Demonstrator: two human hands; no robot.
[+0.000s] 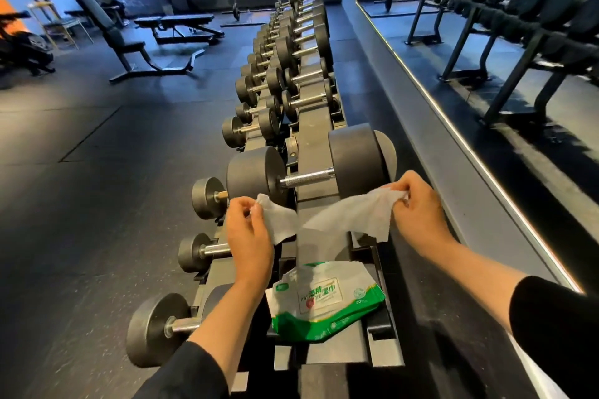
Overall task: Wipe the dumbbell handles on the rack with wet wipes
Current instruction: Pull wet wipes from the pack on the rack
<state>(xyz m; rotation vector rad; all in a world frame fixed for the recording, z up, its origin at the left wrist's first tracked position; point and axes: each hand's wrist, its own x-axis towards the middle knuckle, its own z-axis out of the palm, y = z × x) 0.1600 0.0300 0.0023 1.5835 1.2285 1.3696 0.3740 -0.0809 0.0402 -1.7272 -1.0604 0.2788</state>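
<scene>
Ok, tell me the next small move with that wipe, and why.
Probably lower the wipe onto the bare knurled handle of the big dumbbell just beyond it. Both the left hand and right hand pinch the wipe's ends, stretched open in the air and touching no handle yet, with the pack set down on the rack.

Two hands (249,236), one wet wipe (350,217), one wipes pack (324,301).

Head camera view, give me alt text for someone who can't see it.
Two hands, left hand and right hand, stretch a wet wipe open above a long dumbbell rack. A green wipes pack lies on the rack below, near a big dumbbell's metal handle.
</scene>
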